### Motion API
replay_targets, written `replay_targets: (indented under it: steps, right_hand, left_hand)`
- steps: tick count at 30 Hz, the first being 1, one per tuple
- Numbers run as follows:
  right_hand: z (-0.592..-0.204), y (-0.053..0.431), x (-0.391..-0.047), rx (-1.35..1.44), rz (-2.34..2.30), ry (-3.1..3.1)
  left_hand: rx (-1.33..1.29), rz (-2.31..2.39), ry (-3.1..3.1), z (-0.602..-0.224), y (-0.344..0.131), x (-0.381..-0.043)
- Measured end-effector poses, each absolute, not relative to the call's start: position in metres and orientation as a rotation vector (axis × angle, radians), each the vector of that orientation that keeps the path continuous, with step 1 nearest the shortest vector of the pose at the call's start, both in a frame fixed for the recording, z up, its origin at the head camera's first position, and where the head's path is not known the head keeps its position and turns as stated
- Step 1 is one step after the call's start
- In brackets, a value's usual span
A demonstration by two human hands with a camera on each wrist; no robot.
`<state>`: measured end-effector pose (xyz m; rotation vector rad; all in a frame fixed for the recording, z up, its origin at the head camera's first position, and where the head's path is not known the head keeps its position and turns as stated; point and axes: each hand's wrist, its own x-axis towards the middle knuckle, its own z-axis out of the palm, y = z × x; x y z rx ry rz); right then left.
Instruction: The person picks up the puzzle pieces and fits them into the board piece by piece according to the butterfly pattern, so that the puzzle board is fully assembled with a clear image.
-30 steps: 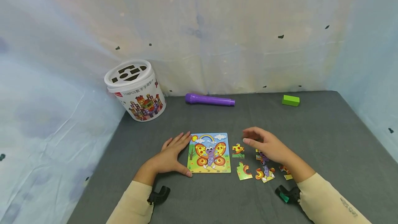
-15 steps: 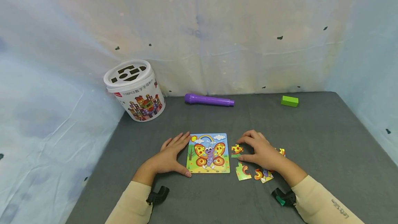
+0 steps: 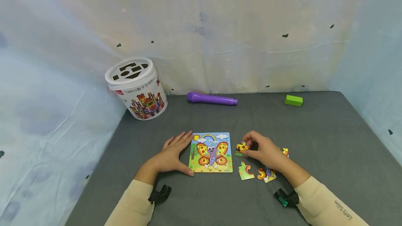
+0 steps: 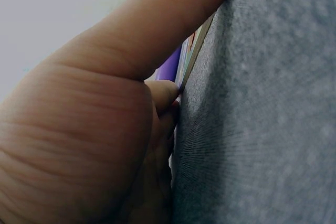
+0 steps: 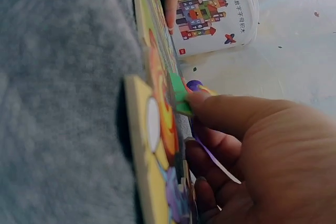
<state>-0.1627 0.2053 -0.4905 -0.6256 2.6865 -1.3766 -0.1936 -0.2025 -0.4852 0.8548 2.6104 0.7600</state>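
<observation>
My right hand [image 3: 263, 152] pinches a yellow, red and green jigsaw piece [image 3: 241, 148] between thumb and fingers. In the right wrist view the piece's green corner [image 5: 180, 95] shows tilted up at the thumb tip. A square butterfly puzzle board [image 3: 211, 152] lies flat just left of it. My left hand [image 3: 172, 155] rests with straight, spread fingers along the board's left edge, index fingertip and thumb at its two left corners. Below the right hand lie a green puzzle piece [image 3: 245, 171] and a purple and yellow puzzle piece [image 3: 269, 175]. Another piece [image 3: 285, 151] is partly hidden behind the hand.
A white bucket [image 3: 138, 88] with a cut-out lid stands at the back left of the grey table [image 3: 220, 201]. Along the back edge lie a purple microphone-shaped toy [image 3: 211, 99] and a green block [image 3: 293, 100]. A pale curtain hangs behind.
My right hand has come down and left to the nearest puzzle piece, gripped it and tilted it up from the table. The left hand has stayed at the board.
</observation>
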Motion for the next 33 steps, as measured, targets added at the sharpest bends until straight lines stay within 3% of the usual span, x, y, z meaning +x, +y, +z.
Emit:
replay_targets:
  steps: [20,33]
  right_hand:
    - [-0.456,0.188,-0.151,-0.594,-1.706,2.499]
    - [-0.456,0.170,-0.143,-0.691,-1.712,2.427]
  left_hand:
    - [0.852,0.769,2.618,-0.481,-0.203,-0.195]
    - [0.836,0.758,2.610,-0.485,-0.203,-0.194]
